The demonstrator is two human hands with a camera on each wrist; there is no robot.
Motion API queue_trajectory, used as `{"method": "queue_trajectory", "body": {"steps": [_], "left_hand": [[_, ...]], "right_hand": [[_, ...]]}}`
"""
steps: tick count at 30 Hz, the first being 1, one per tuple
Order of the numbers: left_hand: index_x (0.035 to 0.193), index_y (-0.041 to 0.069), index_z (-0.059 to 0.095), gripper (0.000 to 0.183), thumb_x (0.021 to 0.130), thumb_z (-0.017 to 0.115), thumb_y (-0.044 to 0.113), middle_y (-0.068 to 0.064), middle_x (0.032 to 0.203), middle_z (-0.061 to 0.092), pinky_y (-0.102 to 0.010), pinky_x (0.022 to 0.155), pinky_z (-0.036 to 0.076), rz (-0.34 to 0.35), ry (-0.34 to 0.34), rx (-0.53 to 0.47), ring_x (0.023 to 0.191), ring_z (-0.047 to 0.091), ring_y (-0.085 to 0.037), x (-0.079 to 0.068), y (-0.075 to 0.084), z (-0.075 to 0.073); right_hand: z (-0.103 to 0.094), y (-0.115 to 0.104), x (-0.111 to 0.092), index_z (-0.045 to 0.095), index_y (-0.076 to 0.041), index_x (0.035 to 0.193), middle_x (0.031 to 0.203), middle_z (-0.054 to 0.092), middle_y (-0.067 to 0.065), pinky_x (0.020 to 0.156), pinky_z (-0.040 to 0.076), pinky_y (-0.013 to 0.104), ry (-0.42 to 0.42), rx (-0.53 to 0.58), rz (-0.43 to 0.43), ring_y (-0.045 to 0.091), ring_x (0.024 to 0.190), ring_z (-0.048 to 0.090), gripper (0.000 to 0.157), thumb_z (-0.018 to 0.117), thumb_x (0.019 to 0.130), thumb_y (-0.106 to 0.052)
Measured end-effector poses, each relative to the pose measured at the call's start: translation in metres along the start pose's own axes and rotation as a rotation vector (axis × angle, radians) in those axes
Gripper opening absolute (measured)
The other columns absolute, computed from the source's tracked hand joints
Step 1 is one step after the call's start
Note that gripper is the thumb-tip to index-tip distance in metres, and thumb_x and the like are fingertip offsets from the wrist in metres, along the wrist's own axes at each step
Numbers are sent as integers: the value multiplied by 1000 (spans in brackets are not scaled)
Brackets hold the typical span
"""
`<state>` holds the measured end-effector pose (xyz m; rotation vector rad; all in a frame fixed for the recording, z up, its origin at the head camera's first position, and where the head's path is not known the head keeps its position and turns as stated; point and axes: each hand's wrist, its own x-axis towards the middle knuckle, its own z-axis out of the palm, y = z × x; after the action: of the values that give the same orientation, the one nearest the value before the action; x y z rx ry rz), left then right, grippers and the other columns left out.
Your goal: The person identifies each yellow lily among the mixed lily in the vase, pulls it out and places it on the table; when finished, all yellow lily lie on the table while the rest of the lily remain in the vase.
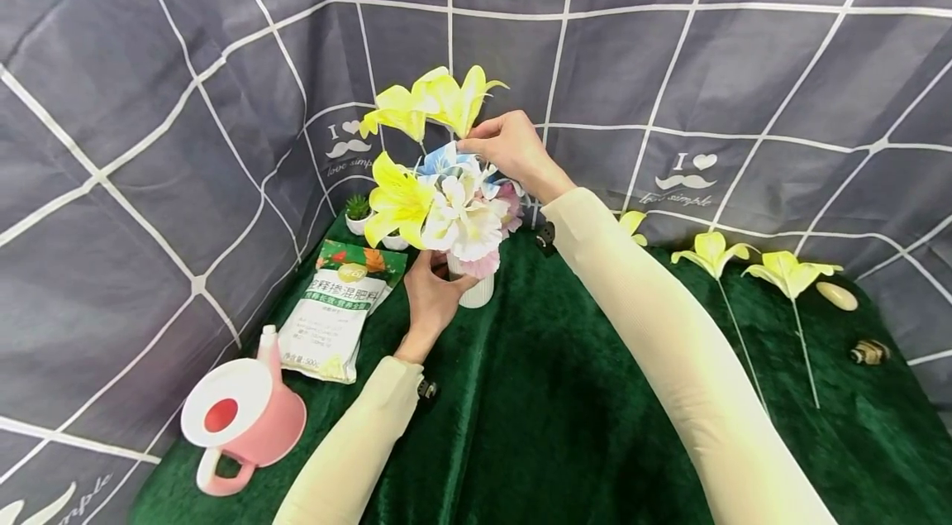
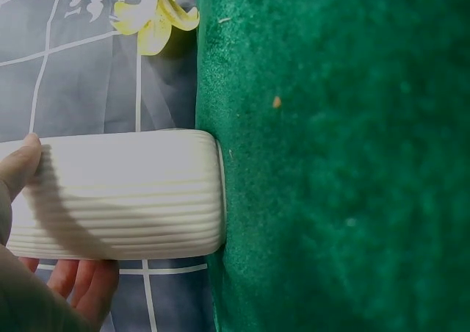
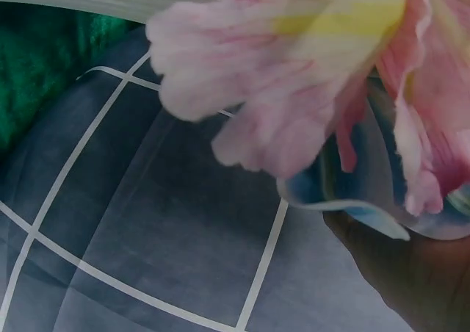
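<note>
A white ribbed vase [image 1: 477, 291] stands upright on the green cloth, and the left hand [image 1: 431, 298] grips it with thumb and fingers on opposite sides, as the left wrist view of the vase [image 2: 139, 192] confirms. White, blue and pink artificial flowers [image 1: 468, 215] fill its top, with a yellow lily [image 1: 402, 202] at the left. Above them, the right hand [image 1: 516, 151] pinches the stem of a yellow lily [image 1: 463, 102] just under its bloom. Beside that bloom is another yellow lily [image 1: 402, 110]. A pink flower [image 3: 272, 82] hides most of the right hand in the right wrist view.
A fertilizer bag [image 1: 330, 326] and a pink watering can [image 1: 275, 426] lie left of the vase, with small potted succulents [image 1: 358, 211] behind. Loose yellow lilies [image 1: 710, 254], a pale oval stone [image 1: 836, 296] and a striped shell-like object [image 1: 869, 352] are at the right. Grey gridded fabric hangs behind.
</note>
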<state>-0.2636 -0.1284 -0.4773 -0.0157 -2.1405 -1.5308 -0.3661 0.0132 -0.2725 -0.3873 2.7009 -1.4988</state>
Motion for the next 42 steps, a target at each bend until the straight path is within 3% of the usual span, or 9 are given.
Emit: {"method": "queue_trajectory", "body": {"steps": [10, 20, 28, 34, 42], "left_hand": [[114, 11, 65, 53, 72, 92, 29, -13, 104, 71, -45, 86, 61, -16, -15, 38, 96, 71, -27, -7, 1, 2], [113, 13, 66, 52, 71, 92, 31, -13, 100, 71, -44, 81, 61, 3, -9, 25, 91, 72, -26, -8, 0, 0], [115, 13, 66, 53, 72, 92, 32, -13, 100, 71, -45, 81, 60, 3, -8, 1, 93, 71, -29, -4, 1, 0], [116, 13, 65, 54, 73, 92, 31, -12, 100, 70, -43, 78, 59, 2, -7, 13, 91, 70, -28, -3, 3, -1], [117, 12, 65, 54, 73, 92, 30, -13, 103, 71, -46, 80, 59, -12, -5, 13, 93, 70, -30, -2, 3, -1]], "right_hand": [[-2, 11, -9, 79, -14, 101, 98, 74, 0, 76, 52, 28, 39, 45, 20, 18, 87, 65, 18, 75, 91, -29], [-11, 19, -20, 79, -10, 102, 99, 75, 3, 79, 55, 28, 86, 129, -51, 16, 87, 67, 16, 73, 91, -22], [-20, 17, -19, 78, -9, 103, 93, 77, -3, 84, 56, 25, 99, 219, -95, 11, 87, 70, 18, 75, 91, -22], [-22, 19, -19, 77, -6, 104, 98, 79, 6, 82, 57, 24, 126, 234, -138, 12, 86, 73, 18, 74, 92, -19], [-20, 24, -19, 74, 3, 102, 81, 74, -3, 76, 56, 20, 204, 254, -209, 7, 76, 69, 21, 69, 95, -16]]}}
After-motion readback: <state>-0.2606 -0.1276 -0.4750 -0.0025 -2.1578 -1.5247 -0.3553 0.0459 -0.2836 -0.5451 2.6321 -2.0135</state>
